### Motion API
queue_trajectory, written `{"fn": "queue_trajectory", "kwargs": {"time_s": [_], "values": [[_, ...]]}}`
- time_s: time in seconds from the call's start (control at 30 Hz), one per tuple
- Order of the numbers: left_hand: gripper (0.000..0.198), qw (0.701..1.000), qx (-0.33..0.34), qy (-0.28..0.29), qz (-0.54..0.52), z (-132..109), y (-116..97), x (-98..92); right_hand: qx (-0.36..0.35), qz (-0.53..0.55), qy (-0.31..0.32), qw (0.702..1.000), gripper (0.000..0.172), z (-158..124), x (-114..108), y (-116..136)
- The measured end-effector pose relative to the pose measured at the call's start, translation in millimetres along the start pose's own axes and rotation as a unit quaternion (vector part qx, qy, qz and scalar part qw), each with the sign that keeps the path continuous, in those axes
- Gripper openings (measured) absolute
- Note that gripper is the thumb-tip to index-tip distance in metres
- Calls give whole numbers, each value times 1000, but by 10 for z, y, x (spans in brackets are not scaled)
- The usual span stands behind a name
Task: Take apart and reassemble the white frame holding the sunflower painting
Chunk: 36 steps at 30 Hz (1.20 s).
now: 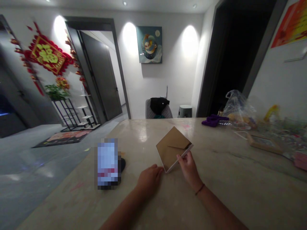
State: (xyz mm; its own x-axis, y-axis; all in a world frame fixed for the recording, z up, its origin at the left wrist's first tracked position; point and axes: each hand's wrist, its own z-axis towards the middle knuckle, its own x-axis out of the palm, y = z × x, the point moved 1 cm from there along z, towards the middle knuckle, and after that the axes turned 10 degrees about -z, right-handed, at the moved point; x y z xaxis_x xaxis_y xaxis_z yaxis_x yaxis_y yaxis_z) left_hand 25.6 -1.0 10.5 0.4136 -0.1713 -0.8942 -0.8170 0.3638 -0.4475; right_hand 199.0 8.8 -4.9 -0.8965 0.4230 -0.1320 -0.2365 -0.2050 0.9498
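Note:
A brown paper envelope [171, 147] with a white card showing along its lower edge is held just above a glossy beige table [216, 179]. My right hand [189, 168] pinches the envelope's lower right edge, fingers closed on it. My left hand [150, 179] is curled at the envelope's lower left corner and touches it with the thumb and fingertips. A thin band is on my right wrist.
A phone on a dark stand [107, 163] is upright to the left of my hands. A purple object [213, 120], a clear plastic bag [238, 108], a wooden frame [263, 143] and small clutter lie at the right. A chair [158, 108] stands beyond the table's far edge.

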Motion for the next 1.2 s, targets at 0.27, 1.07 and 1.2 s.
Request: {"fn": "queue_trajectory", "kwargs": {"time_s": [0.27, 1.07, 1.2], "values": [[52, 920, -60, -93, -376, 63, 194, -48, -158, -182, -2, 971, 27, -11, -121, 66], [45, 954, -91, -257, -124, 109, 456, -109, -211, -358, 93, 905, 33, -5, -75, -59], [67, 894, -151, -176, -383, 44, 376, -292, -20, -257, 84, 962, 63, 98, -265, 113]]}}
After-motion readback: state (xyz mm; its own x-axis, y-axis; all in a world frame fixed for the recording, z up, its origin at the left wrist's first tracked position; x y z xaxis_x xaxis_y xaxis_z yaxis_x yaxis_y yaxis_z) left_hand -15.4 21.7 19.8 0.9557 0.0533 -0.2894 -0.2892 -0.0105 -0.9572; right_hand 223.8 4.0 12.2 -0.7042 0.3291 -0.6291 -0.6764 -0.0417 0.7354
